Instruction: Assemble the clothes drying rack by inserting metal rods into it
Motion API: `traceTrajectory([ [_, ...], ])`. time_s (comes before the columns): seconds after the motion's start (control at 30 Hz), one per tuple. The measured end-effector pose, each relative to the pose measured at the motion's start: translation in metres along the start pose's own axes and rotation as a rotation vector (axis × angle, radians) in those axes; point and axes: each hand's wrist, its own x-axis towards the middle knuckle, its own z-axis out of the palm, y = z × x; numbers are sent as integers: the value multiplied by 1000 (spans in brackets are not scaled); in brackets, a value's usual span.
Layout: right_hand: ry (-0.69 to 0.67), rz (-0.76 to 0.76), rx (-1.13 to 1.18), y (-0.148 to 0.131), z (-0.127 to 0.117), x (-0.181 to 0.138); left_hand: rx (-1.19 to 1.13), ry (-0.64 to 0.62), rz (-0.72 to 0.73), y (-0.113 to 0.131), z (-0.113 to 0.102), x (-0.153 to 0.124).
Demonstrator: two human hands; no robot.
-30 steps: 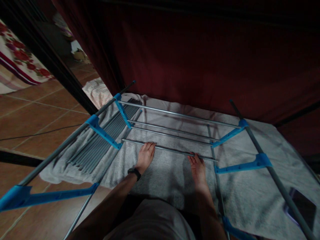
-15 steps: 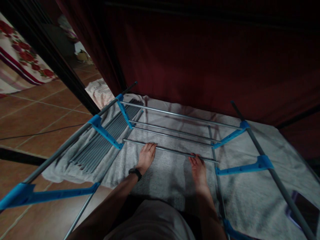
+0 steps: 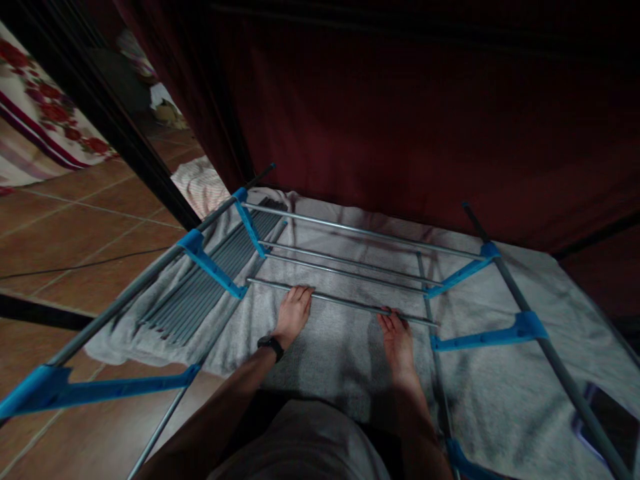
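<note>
A thin grey metal rod [image 3: 345, 304] runs across between the two sides of a rack frame with blue plastic brackets [image 3: 480, 339]. My left hand [image 3: 294, 312], a black watch on its wrist, has its fingers wrapped over the rod left of its middle. Nearer the right end, my right hand [image 3: 397, 337] grips the same rod with fingers curled round it. The rod's ends lie close to the lower side tubes; whether they sit in a bracket I cannot tell. Beyond it, several crossbars [image 3: 360, 232] span the blue brackets.
A row of loose grey rods [image 3: 215, 280] lies on the grey blanket [image 3: 340, 360] at left. A phone [image 3: 607, 420] rests at lower right under a side tube [image 3: 565, 373]. Dark red curtains [image 3: 400, 133] hang behind. Tiled floor [image 3: 75, 233] shows at left.
</note>
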Motion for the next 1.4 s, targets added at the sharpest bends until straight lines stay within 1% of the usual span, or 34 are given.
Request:
traceTrajectory([
  [0.2, 0, 7, 8, 1, -2, 1, -18, 3, 3, 0, 1, 0],
  [0.5, -40, -3, 15, 2, -6, 2, -11, -9, 2, -1, 0, 0],
  [0.73, -21, -4, 19, 3, -5, 1, -21, -1, 5, 0, 0, 1],
  [1.4, -34, -24, 11, 3, -7, 1, -43, -12, -6, -2, 2, 0],
])
